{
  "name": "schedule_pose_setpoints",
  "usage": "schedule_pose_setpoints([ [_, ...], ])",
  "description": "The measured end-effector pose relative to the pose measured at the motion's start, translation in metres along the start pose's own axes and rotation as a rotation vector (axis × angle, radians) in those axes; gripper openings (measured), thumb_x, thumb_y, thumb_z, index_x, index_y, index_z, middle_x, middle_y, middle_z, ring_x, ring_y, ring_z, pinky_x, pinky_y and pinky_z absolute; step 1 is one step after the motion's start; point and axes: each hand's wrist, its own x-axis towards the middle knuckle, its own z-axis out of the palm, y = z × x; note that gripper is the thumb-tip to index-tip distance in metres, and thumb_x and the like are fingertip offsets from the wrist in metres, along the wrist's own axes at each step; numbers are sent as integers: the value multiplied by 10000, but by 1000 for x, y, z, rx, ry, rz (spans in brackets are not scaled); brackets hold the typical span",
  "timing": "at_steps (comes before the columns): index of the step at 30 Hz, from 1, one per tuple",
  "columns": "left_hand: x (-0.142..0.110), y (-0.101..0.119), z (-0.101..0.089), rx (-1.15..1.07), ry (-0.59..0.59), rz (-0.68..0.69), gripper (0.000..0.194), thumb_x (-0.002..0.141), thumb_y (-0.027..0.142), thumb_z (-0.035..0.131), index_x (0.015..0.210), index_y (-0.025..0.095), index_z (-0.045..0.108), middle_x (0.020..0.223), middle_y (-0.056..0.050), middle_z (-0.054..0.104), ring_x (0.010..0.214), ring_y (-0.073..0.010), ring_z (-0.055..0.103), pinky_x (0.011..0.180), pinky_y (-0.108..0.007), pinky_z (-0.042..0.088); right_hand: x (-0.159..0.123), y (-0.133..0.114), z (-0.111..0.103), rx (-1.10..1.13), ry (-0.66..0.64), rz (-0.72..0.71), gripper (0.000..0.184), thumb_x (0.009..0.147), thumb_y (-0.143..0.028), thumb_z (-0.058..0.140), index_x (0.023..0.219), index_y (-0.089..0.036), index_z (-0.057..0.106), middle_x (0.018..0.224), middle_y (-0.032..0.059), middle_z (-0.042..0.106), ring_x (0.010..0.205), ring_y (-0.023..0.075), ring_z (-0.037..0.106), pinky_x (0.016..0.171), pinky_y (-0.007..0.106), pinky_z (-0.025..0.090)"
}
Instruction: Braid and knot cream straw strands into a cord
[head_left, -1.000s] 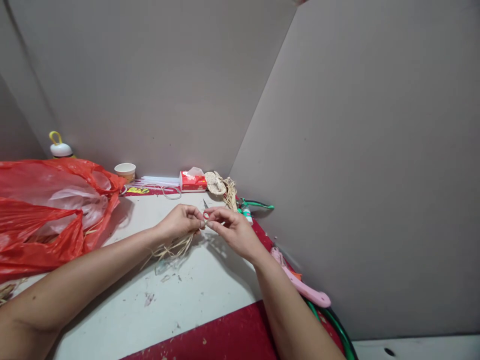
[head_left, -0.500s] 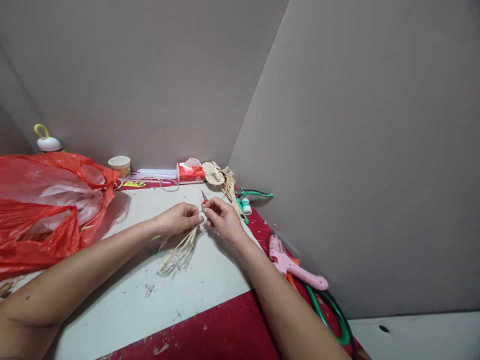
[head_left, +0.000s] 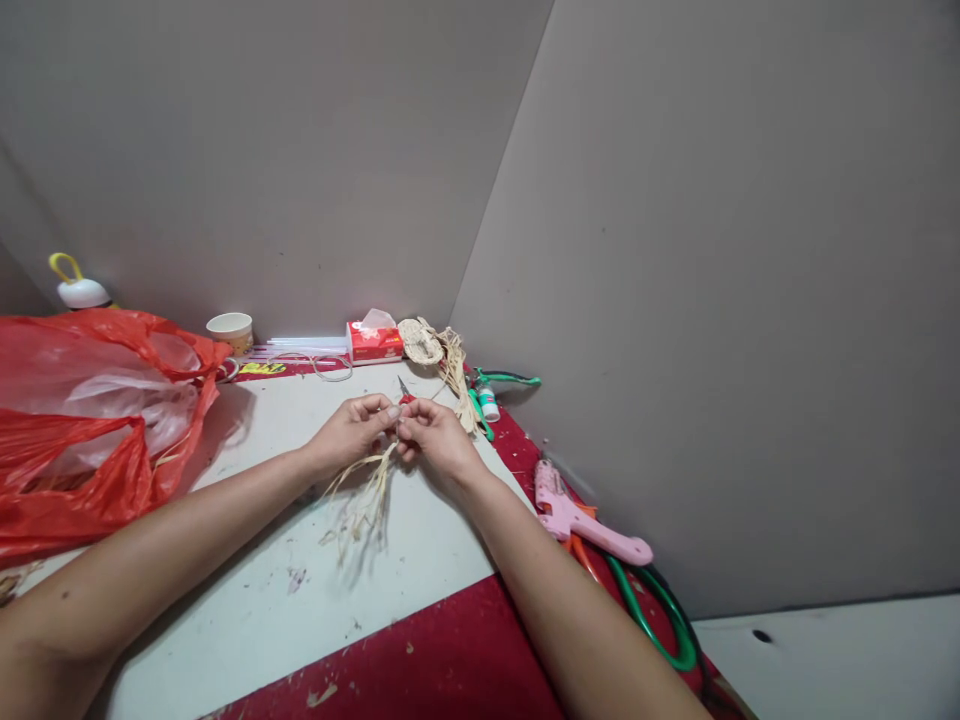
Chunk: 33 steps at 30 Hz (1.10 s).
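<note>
My left hand (head_left: pixel 354 432) is closed in a pinch, its fingertips meeting those of my right hand (head_left: pixel 439 438) above the white board. Between them they grip a bundle of raffia strands (head_left: pixel 369 500), whose loose ends hang and fan out below the fingers. The exact point being pinched is hidden by the fingers. Just beyond my hands, a small pair of scissors with red handles (head_left: pixel 405 390) shows its pointed blades, partly covered. A woven raffia disc (head_left: pixel 420 342) with a trailing bunch of strands (head_left: pixel 454 372) lies at the back corner.
A red plastic bag (head_left: pixel 112 420) fills the left side. Along the back wall stand a paper cup (head_left: pixel 231 330), white sticks (head_left: pixel 307 345) and a red tissue pack (head_left: pixel 373 343). To the right lie green-handled pliers (head_left: pixel 510 378), a small bottle (head_left: pixel 488 405) and a pink glue gun (head_left: pixel 592 525).
Both hands stay at the same spot, parting slightly and then coming together again at the fingertips. The raffia ends swing lower and more upright. The camera view has shifted slightly.
</note>
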Motion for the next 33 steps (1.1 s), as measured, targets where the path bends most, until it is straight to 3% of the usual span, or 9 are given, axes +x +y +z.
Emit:
schedule_pose_setpoints([
  [4, 0, -9, 0, 82, 13, 48, 332, 799, 466, 563, 751, 139, 535, 674, -24, 645, 541, -78, 516, 527, -198, 375, -1, 1, 0, 34, -8, 114, 253, 636, -317, 657, 710, -184, 456, 555, -45, 564, 453, 98, 572, 404, 190, 444],
  [7, 1, -16, -2, 176, 28, 35, 318, 807, 438, 552, 722, 132, 541, 646, -24, 638, 538, -80, 509, 540, -204, 384, 0, 4, -4, -124, 5, 122, 202, 683, -323, 609, 708, -187, 463, 574, -18, 586, 455, 109, 566, 388, 193, 415],
  [10, 3, -20, -4, 227, 20, -13, 284, 812, 393, 536, 718, 126, 555, 654, -32, 638, 548, -84, 508, 560, -212, 394, 0, 5, -12, -449, 53, 24, 140, 703, -277, 573, 631, -174, 511, 509, -20, 544, 420, 90, 485, 386, 185, 342],
  [13, 3, -21, -6, 271, -9, -43, 216, 784, 332, 559, 751, 120, 581, 646, -23, 620, 551, -86, 498, 555, -212, 385, -4, -2, -20, -740, 2, -132, 180, 707, -229, 550, 539, -166, 538, 475, -26, 495, 450, 86, 421, 431, 202, 290],
  [18, 1, -22, -5, 343, -106, -28, 166, 693, 210, 616, 838, 131, 599, 648, 17, 568, 595, -94, 501, 594, -218, 398, -11, -11, -22, -943, -53, -247, 205, 719, -218, 539, 519, -176, 526, 493, -31, 457, 489, 98, 372, 462, 226, 232],
  [24, -1, -23, -2, 589, -72, 69, 54, 712, 182, 569, 705, 142, 605, 639, 16, 572, 619, -109, 496, 589, -217, 389, -10, -9, -12, -866, -119, -296, 258, 769, -249, 527, 523, -171, 512, 508, -21, 492, 499, 100, 416, 471, 222, 269],
  [29, 3, -22, -8, 444, -115, 14, 141, 766, 243, 564, 736, 121, 628, 656, -14, 614, 607, -109, 528, 594, -225, 408, -10, -17, -15, -576, -134, -135, 270, 819, -340, 481, 625, -164, 550, 551, -7, 555, 445, 96, 483, 431, 209, 340],
  [33, 5, -21, -12, 352, -130, -23, 154, 773, 256, 580, 779, 109, 625, 714, -55, 662, 635, -118, 565, 624, -237, 427, -6, -13, -21, -519, -59, -76, 145, 768, -253, 536, 840, -154, 613, 607, -8, 583, 447, 94, 503, 420, 201, 349],
])
